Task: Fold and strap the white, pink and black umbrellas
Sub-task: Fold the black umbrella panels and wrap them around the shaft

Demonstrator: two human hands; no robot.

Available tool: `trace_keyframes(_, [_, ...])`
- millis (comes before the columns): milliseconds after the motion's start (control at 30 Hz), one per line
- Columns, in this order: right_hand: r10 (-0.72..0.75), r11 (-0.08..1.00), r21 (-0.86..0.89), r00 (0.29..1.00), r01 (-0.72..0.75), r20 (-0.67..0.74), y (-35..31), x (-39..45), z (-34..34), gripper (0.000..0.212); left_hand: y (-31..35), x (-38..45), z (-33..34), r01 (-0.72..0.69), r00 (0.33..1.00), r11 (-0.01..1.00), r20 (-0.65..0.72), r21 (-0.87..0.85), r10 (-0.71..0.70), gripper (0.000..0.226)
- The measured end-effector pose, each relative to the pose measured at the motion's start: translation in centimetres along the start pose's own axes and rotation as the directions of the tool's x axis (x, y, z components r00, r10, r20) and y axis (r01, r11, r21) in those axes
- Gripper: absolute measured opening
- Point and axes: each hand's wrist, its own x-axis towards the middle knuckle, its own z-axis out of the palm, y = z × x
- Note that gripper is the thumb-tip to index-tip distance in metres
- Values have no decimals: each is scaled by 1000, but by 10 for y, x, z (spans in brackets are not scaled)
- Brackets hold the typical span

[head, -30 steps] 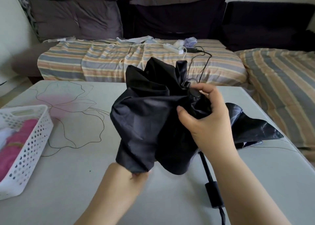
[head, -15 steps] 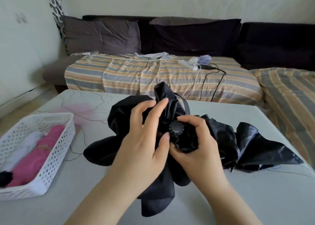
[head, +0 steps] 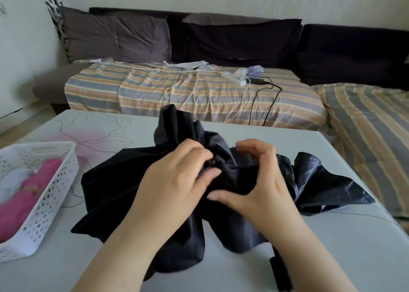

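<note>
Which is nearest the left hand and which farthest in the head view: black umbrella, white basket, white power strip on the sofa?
1. black umbrella: under the left hand, whose fingers grip its fabric.
2. white basket: left side of the table, apart from the hand.
3. white power strip: far back on the striped sofa cover, right of centre.

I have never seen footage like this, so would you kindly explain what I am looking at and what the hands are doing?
There is no machine here: a camera worn on a person's head looks down at their two bare hands. Both work on a crumpled black fabric umbrella lying on a pale grey table. The left hand pinches the cloth near the middle; the right hand cups the bundle beside it. At the left stands a white perforated plastic basket holding a folded pink umbrella and something white. Behind is a striped sofa.
</note>
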Motion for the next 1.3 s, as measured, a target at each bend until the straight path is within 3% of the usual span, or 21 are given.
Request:
trace_keyframes(100, [136,982,-137,991,-133,17,14,2,-7,47,-15,3,-3,9,998,986,-62,166,1,28])
trace_keyframes(200, [133,978,-161,991,-133,-13,23,2,-1,27,-26,7,-10,-57,998,963,-10,262,62,27])
trace_keyframes(333, [36,989,-146,999,-36,0,16,-1,7,35,-32,5,-16,-105,994,933,39,344,98,21])
trace_keyframes(433, [-71,989,-126,997,72,6,10,-3,5,30,-29,1,-19,-89,993,921,103,379,53,69])
trace_keyframes(467, [-85,989,-125,996,83,-9,9,-4,4,23,-27,1,-20,-90,993,915,110,392,51,72])
trace_keyframes(567, [-59,987,-158,994,43,-94,9,-4,1,18,-25,3,-25,-114,992,903,104,415,78,59])
trace_keyframes(733, [28,955,-288,992,-63,-125,22,-4,13,32,-31,9,-29,-154,988,836,89,527,127,53])
trace_keyframes(867, [155,942,-292,986,-166,-60,27,-6,15,30,-37,0,-18,-134,989,852,126,505,81,53])
trace_keyframes(1000, [84,974,-214,996,-79,14,25,-8,7,30,-36,-7,-12,-88,995,905,74,416,63,18])
trace_keyframes(1167, [-95,979,-178,995,99,29,11,-11,9,23,-33,-6,-16,-74,992,920,124,386,28,31])
trace_keyframes(1300, [-108,969,-234,991,86,-84,11,-9,5,20,-33,-10,-23,-144,972,929,223,341,69,37])
